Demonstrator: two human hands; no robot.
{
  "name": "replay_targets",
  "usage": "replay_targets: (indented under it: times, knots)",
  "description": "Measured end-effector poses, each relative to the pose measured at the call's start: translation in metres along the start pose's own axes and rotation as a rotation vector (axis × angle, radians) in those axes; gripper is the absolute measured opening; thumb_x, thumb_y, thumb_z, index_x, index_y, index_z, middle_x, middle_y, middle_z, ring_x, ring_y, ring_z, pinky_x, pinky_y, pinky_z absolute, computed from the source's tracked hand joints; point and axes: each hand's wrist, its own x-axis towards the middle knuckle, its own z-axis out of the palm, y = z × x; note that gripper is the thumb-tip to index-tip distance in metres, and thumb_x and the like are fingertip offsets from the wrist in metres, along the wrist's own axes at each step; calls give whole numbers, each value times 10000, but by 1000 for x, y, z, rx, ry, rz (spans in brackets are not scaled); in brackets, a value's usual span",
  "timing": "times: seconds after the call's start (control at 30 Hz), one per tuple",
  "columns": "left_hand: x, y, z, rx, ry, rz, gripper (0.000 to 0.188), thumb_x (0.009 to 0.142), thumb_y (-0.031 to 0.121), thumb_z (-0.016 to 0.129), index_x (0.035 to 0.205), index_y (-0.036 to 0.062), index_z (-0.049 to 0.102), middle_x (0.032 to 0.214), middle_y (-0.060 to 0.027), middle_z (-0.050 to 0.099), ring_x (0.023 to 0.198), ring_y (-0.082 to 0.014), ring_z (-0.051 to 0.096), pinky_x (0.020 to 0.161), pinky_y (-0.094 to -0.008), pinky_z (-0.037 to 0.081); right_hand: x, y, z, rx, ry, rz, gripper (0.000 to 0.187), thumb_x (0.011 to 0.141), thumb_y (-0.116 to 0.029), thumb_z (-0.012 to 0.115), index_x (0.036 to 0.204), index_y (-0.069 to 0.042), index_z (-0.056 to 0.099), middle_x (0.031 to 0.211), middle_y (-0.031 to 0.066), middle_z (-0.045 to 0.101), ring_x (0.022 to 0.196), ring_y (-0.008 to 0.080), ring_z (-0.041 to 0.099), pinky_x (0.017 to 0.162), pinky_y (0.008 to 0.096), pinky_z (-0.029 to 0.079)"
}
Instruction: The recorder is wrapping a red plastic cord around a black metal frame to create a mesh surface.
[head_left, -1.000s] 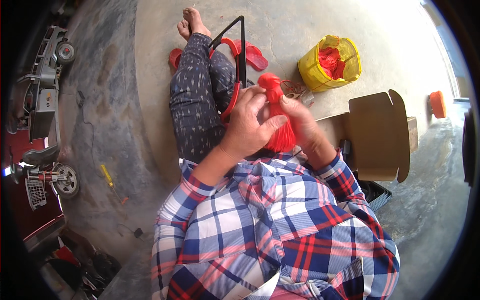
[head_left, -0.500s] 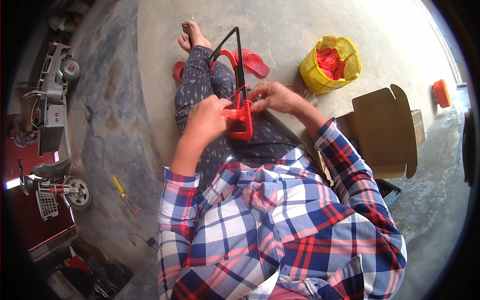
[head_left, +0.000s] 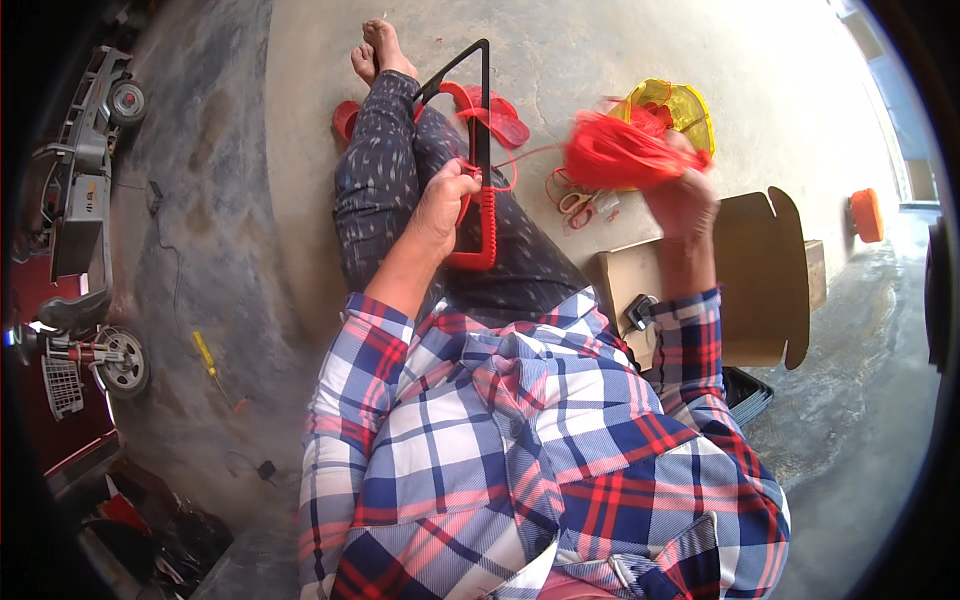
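The left hand [head_left: 440, 212] pinches the red-wrapped side of the frame [head_left: 488, 225] over the lap [head_left: 525, 280]; the right hand [head_left: 688, 208], blurred, is closed round a red bundle [head_left: 622, 152], one strand [head_left: 530, 156] running left to the frame. Floor [head_left: 570, 45] spreads beyond; scissors [head_left: 574, 205] lie between frame and carton [head_left: 770, 290], the yellow bag [head_left: 698, 122] past the bundle. The right hand has swung right, off the frame.

this looks like a garage, with a concrete floor [head_left: 235, 260] and parked vehicle [head_left: 92, 205].
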Motion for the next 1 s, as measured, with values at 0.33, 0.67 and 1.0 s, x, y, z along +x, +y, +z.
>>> replay_targets:
  times: [0.33,0.67,1.0]
  knots:
    - [2,-13,-5,45,16,39,397,778,44,456,1170,6,507,969,-27,572,874,-121,554,838,-232,427,0,27,37,-309,278,223,375,901,-162,529,1255,-44,499,1160,93,569,962,180,614,771,329,536]
    - [12,-15,-4,-39,33,-8,324,778,55,439,1090,11,512,983,-69,592,915,-174,575,889,-291,434,-7,51,119,-462,29,420,264,948,-279,588,1064,-42,585,839,-75,508,755,27,448,676,212,393]
    - [-7,-5,33,1014,477,930,363,802,8,580,1161,-12,522,906,-62,590,868,-129,571,840,-269,463,-7,20,153,-288,-123,250,407,849,-364,582,995,4,487,852,79,522,731,146,527,623,270,418]
